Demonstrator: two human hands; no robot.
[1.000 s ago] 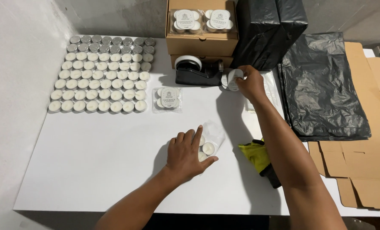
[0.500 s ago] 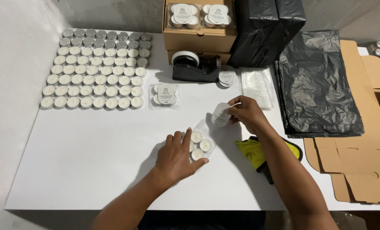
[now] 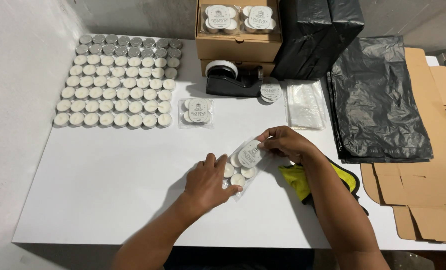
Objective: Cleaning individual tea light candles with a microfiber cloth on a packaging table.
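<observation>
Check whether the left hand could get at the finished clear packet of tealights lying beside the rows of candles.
Probably yes. The left hand rests on a clear bag of tealights, and only bare white table lies between it and the finished packet.

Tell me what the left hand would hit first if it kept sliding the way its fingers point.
Likely the clear bag of white tealight candles that the left hand already touches; beyond it, the right hand.

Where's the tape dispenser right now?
In the head view, the black tape dispenser sits at the table's far edge, just in front of the cardboard boxes, with the stack of round labels at its right.
</observation>
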